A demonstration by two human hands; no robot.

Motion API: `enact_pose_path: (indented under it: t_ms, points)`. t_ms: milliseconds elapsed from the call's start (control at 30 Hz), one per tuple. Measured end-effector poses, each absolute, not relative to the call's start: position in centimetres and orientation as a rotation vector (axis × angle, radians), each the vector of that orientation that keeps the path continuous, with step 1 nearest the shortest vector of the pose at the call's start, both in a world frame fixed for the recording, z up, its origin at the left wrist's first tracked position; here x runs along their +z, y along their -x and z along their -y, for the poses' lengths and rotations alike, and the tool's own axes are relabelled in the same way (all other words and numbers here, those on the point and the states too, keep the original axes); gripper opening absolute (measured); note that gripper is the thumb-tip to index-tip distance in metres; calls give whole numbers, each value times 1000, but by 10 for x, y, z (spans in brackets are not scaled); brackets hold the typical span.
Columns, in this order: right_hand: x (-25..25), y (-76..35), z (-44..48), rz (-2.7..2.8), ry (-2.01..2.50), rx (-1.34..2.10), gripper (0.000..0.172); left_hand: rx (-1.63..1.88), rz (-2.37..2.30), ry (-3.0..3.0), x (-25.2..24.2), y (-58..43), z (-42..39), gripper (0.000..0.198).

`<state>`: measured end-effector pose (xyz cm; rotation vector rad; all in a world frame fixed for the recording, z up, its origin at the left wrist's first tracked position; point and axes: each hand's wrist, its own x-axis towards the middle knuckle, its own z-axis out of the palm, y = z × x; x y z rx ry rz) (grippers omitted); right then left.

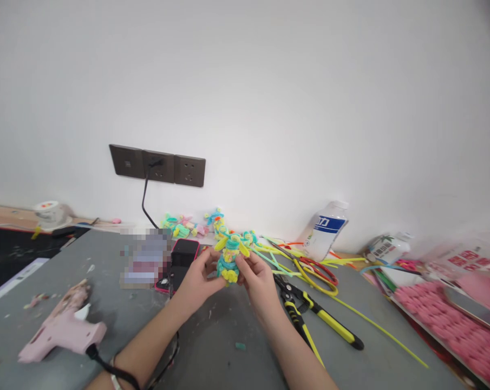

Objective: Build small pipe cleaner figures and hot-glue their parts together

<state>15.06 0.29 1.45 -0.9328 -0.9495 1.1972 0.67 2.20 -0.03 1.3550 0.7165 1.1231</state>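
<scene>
Left hand [196, 279] and right hand [257, 279] each pinch the blue-and-yellow pipe-cleaner figure [229, 259], held just above the desk [228, 346] at centre. I judge that too hard a squeeze could bend its loops, and a slack pinch could drop it. Yellow-handled pliers [309, 311] lie near right. A pink glue gun [61, 327] lies near left, its cord running by my left forearm, where it may snag.
</scene>
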Motion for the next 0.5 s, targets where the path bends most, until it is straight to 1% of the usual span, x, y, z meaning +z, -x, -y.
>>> enact_pose_path:
  t_ms: [500]
  points:
    - [11, -152, -3, 964, 946, 1186, 39, 1127, -729, -1345, 6, -7, -20, 26]
